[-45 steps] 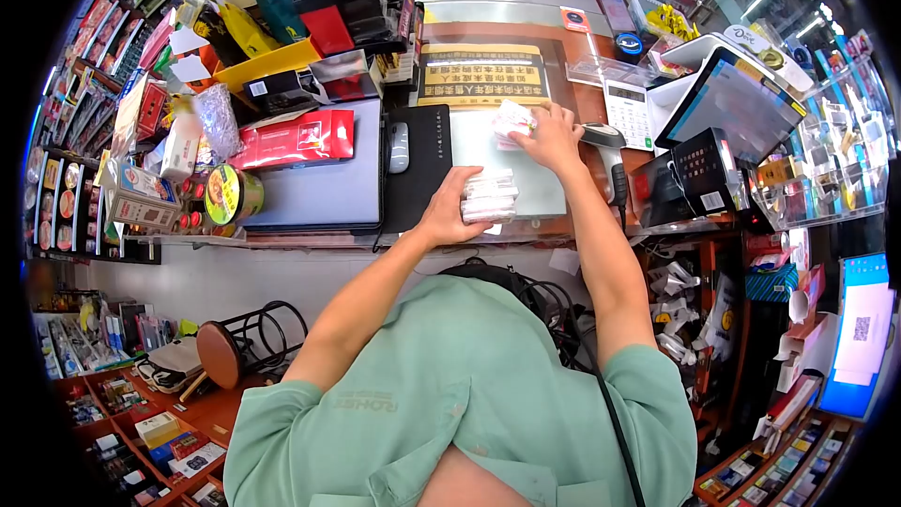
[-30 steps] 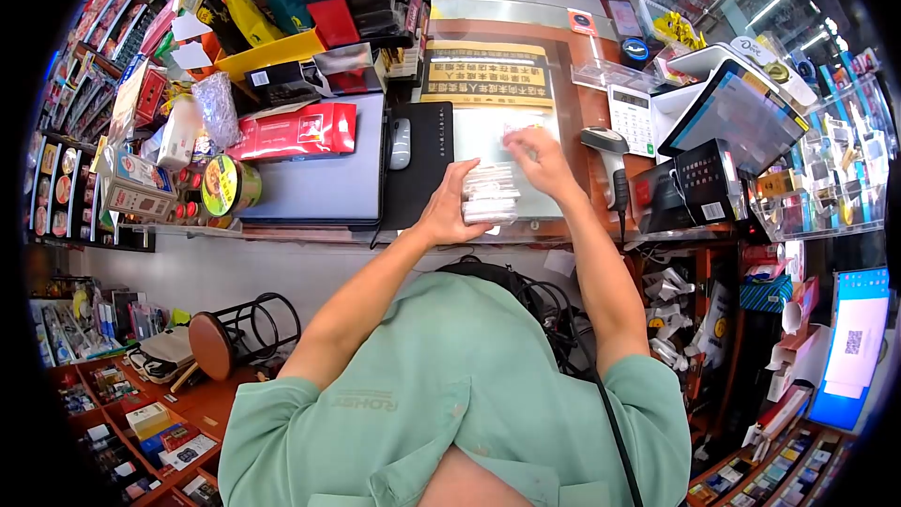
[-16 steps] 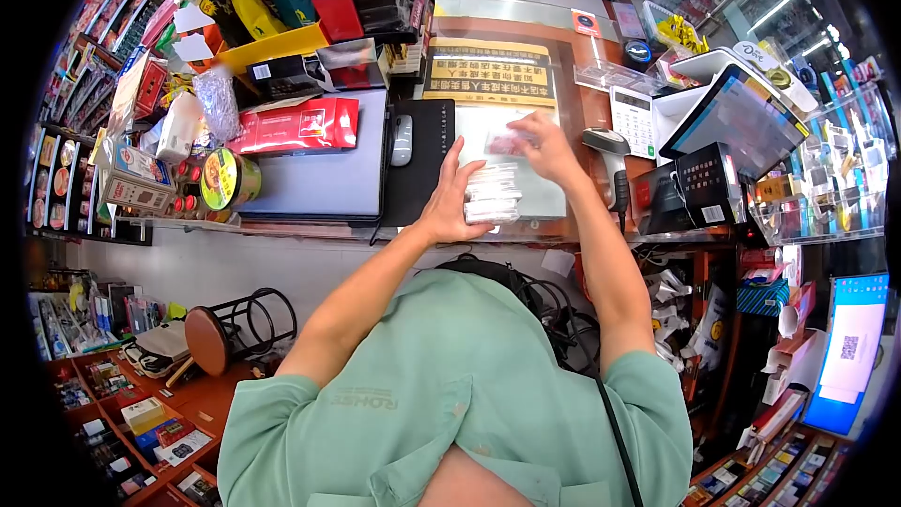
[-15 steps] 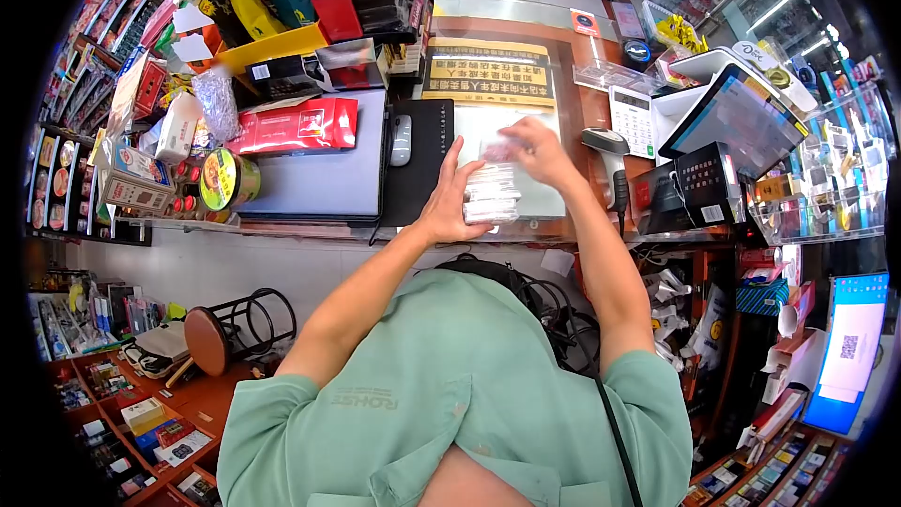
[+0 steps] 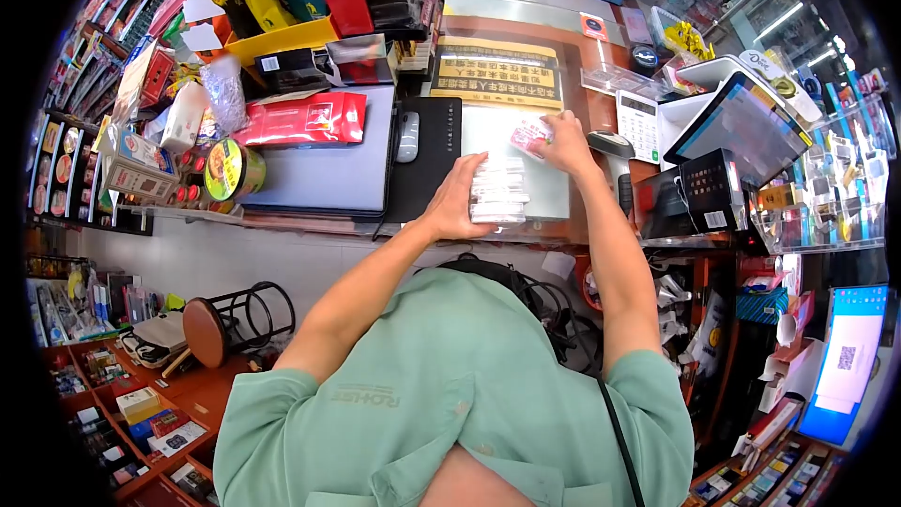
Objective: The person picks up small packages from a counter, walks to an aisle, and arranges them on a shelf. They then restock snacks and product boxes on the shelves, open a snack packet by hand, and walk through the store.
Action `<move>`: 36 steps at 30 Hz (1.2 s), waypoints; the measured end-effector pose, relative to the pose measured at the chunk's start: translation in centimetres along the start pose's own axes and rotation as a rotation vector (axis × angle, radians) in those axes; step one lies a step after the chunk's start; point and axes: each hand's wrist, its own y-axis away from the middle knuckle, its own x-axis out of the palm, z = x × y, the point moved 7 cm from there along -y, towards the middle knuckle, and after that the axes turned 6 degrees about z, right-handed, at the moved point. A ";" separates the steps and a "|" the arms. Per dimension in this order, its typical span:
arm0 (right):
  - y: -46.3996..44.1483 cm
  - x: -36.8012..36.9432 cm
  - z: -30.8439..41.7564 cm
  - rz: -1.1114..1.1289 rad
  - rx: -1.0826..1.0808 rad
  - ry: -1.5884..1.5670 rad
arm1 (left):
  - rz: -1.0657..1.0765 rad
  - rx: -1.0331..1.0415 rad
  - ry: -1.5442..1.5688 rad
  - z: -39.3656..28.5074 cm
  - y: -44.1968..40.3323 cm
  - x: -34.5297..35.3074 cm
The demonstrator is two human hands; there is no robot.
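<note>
My left hand (image 5: 452,199) curls around the left side of a stack of small white flat packets (image 5: 499,193), thumb at the near end and fingers at the far end. The stack rests on the glass counter top close to its front edge. Beyond it to the right, my right hand (image 5: 567,144) pinches a pink-and-white flat packet (image 5: 528,134) by its right side. That packet is apart from the stack, and its exact kind is too small to read.
Left of my hands are a black pad with a mouse (image 5: 408,137), a closed laptop (image 5: 319,174) bearing a red bag (image 5: 305,119), and a green tub (image 5: 234,175). To the right are a scanner (image 5: 610,144), a calculator (image 5: 639,125) and a tilted screen (image 5: 741,127). A yellow sign (image 5: 497,72) lies beyond.
My right hand has moved right, away from above the stack, carrying the pink-and-white packet, which now shows more clearly. My left hand stays at the stack. The whole view has shifted slightly.
</note>
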 end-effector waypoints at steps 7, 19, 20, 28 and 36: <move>0.6 3.0 3.6 0.249 -0.269 -0.661 | -0.057 0.077 -0.072 -0.3 0.0 -0.2; 7.6 6.7 6.1 -0.008 -0.332 -1.430 | -0.040 0.052 -0.034 0.3 0.2 0.3; 7.6 6.7 5.9 0.008 -0.330 -1.358 | -0.029 0.043 -0.029 0.2 0.2 0.5; 8.5 4.1 5.4 0.172 -0.533 -0.582 | 0.011 -0.017 -0.034 -0.1 -0.5 0.3; 8.5 1.5 10.7 0.235 -0.598 -0.747 | -0.107 -0.040 0.197 -4.6 2.5 -4.4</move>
